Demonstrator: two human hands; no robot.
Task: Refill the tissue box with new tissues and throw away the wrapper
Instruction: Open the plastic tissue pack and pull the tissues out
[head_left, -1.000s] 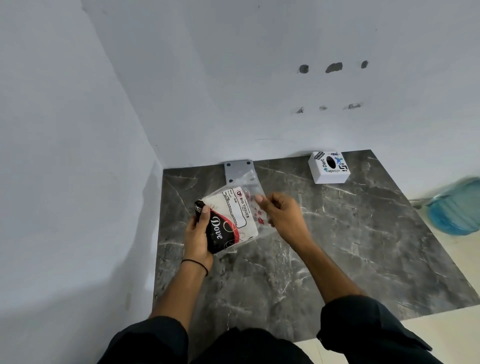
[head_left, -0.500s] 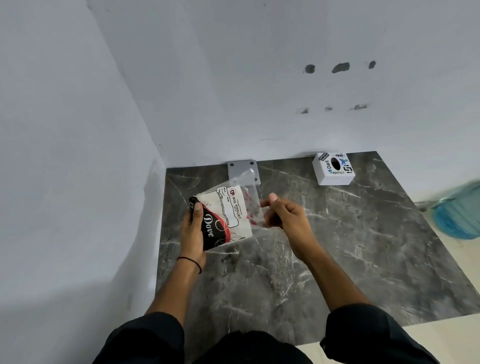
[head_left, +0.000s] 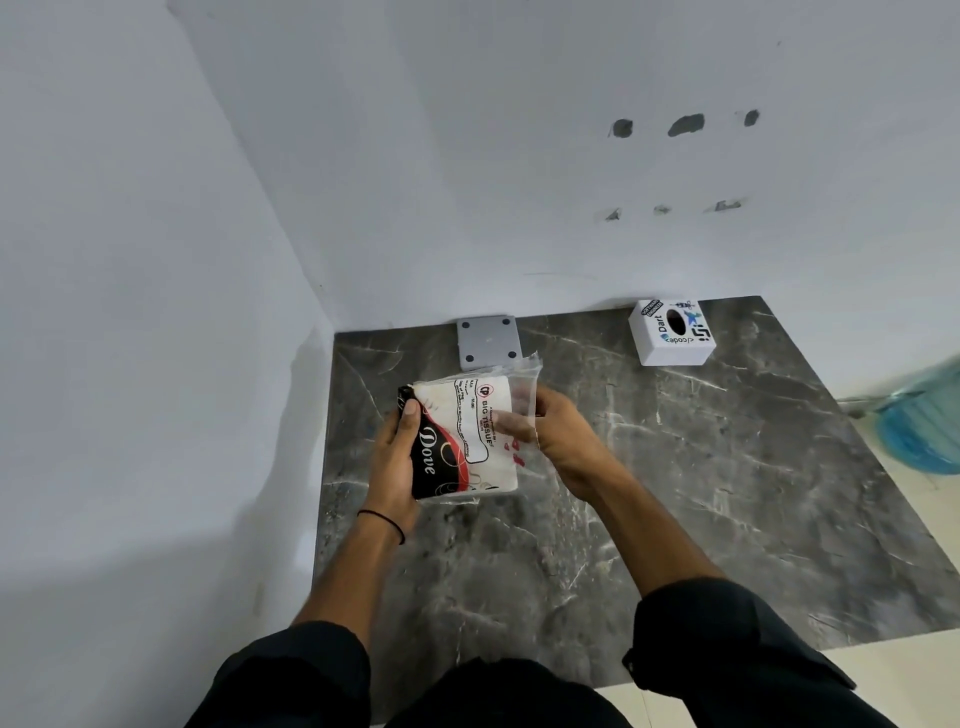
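A pack of tissues (head_left: 460, 441) in a clear plastic wrapper with black, red and white print is held above the dark marble slab (head_left: 675, 493). My left hand (head_left: 397, 457) grips its left, black end, thumb on top. My right hand (head_left: 558, 431) has its fingers inside the wrapper's open clear end, touching the white tissues through the plastic. The white cube tissue box (head_left: 671, 332), with an oval hole on top and stickers, stands at the slab's far right by the wall, well away from both hands.
A small grey square plate (head_left: 488, 341) with four screw holes lies at the slab's far edge, just behind the pack. White walls close the left and back. A blue water bottle (head_left: 924, 426) lies on the pale floor at the right.
My right hand has gone from pinching the clear wrapper end to pushing its fingers inside it toward the tissues. The pack sits a little more level in my left hand.
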